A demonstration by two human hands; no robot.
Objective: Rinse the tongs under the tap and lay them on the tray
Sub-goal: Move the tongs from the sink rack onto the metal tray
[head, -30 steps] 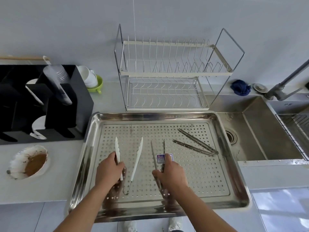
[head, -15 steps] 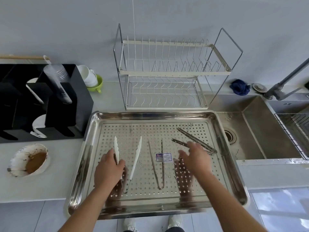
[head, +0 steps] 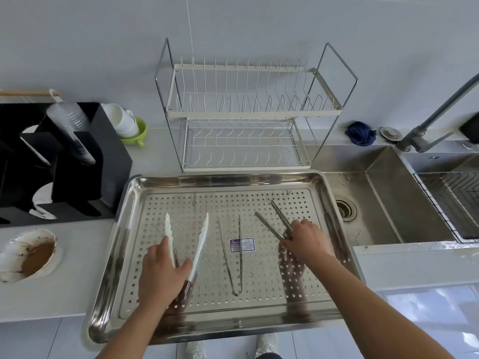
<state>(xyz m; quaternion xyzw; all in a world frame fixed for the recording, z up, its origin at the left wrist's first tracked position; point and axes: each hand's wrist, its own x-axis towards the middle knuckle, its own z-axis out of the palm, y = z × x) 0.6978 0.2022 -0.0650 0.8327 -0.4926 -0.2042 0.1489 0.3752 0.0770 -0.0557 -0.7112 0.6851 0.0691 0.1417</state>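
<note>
Left hand fingers: the left hand (head: 162,272) lies over the near end of the white tongs (head: 199,244), fingers curled around the hinge end, thumb across the right arm.
Right hand fingers: the right hand (head: 307,238) closes on the near end of the steel tongs (head: 276,220), fingers bent around both arms; the fingertips themselves are hidden.
White tongs: on the left part of the tray, arms spread and pointing far.
Steel tongs: on the right part of the tray, angled far-left, arms apart at the tips.
Thin tongs: a third pair, thin tongs (head: 234,257), lies between the two hands, untouched, with a small label (head: 242,245) on its right arm.
Tray: the perforated tray (head: 145,182) sits on the grey desk (head: 77,275), its near edge overhanging.
Beyond the tray: a wire dish rack (head: 248,112) stands far of it; the sink (head: 388,203) and tap (head: 440,110) lie right.
Left side: a black holder (head: 108,161) and a dirty bowl (head: 28,253).
</note>
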